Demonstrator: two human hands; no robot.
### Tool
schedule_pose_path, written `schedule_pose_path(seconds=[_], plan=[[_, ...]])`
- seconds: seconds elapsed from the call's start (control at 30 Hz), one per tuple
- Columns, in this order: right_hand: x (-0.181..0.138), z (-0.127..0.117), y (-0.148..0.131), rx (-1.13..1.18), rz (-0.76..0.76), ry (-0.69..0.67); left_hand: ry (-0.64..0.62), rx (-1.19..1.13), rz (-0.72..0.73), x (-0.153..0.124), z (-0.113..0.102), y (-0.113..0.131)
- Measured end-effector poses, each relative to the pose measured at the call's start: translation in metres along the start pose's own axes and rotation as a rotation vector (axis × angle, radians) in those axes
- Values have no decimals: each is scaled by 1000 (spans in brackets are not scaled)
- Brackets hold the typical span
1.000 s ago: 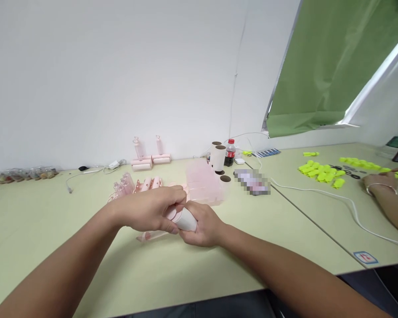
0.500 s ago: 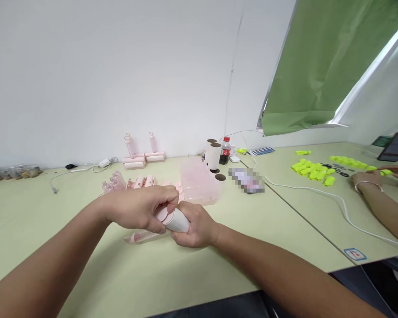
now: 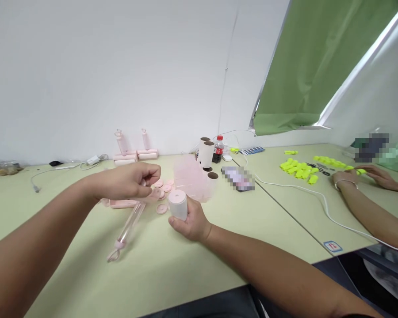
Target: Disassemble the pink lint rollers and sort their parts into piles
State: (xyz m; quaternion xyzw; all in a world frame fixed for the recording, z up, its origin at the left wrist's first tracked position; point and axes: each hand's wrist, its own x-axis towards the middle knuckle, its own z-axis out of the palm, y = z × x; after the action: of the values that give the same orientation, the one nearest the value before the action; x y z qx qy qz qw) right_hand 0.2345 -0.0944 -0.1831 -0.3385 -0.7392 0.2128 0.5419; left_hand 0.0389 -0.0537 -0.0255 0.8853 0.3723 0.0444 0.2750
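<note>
My right hand is wrapped round a white lint roll, tilted up with a pink cap on its top end. To the left of it, my left hand is closed on a clear pink lint roller handle. The handle slants down from my fingers toward the near left and ends in a loop. Several round pink caps lie between my hands. Beneath my left hand a pink roller case is partly hidden.
Behind my right hand lie translucent pink sheets or covers. White cardboard-core rolls and a cola bottle stand near the wall. Finished-looking pink rollers sit further left. A co-worker's hands handle yellow pieces at right.
My left hand has come off the cap end of the roll, moved left and taken hold of the clear handle, which has swung round. The roll in my right hand now points more upward.
</note>
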Motion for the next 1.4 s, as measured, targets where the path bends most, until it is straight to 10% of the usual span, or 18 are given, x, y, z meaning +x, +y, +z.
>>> schedule_pose_path(seconds=[0.27,0.6,1.4], plan=[[3,-4,-10,75,-20,7,221,-43,55,-16,19,9],[10,-10,-18,-157,-11,39,193,133,59,-12,23,45],[10,-17,-23,-108,132,90,380,147,171,-6,16,20]])
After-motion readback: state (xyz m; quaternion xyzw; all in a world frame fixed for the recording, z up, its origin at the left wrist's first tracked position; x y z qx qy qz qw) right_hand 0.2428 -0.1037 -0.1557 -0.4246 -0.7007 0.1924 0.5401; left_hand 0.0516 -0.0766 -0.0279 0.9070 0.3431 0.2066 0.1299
